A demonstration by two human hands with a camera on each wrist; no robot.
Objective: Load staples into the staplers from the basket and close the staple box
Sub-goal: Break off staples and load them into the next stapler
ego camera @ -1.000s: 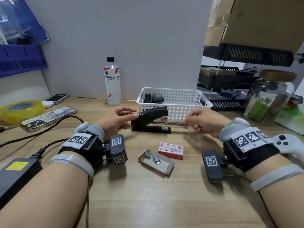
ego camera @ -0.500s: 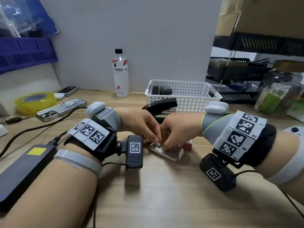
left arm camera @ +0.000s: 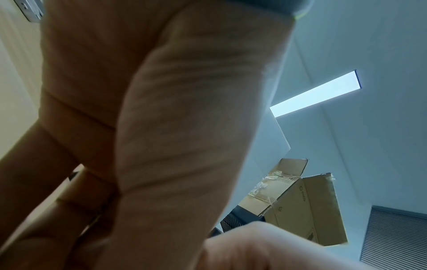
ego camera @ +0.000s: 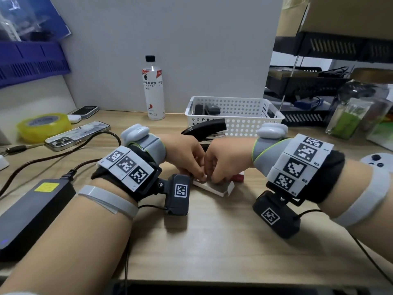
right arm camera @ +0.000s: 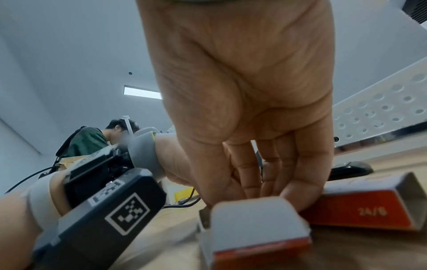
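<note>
The grey staple tray (ego camera: 219,188) lies on the desk, slid out of its red sleeve (ego camera: 239,177). My left hand (ego camera: 198,174) grips the tray's left end with curled fingers. My right hand (ego camera: 215,177) reaches down into the tray, thumb and fingers pinched together on the staples there. In the right wrist view the tray's end flap (right arm camera: 254,224) hides the fingertips (right arm camera: 286,197), and the sleeve (right arm camera: 360,204) lies just beside. Behind my hands a black stapler (ego camera: 206,127) stands with its top swung up. The white basket (ego camera: 244,124) sits behind it.
More black staplers (ego camera: 210,109) lie in the basket. A bottle (ego camera: 153,90) stands at the back. A phone (ego camera: 77,136), yellow tape (ego camera: 43,125) and a power adapter (ego camera: 32,211) with cables are on the left. A white controller (ego camera: 376,161) and jars (ego camera: 350,118) are on the right.
A second ago both hands were at the open stapler. They have come down and toward me onto the staple tray, and have held there for the last half second.
</note>
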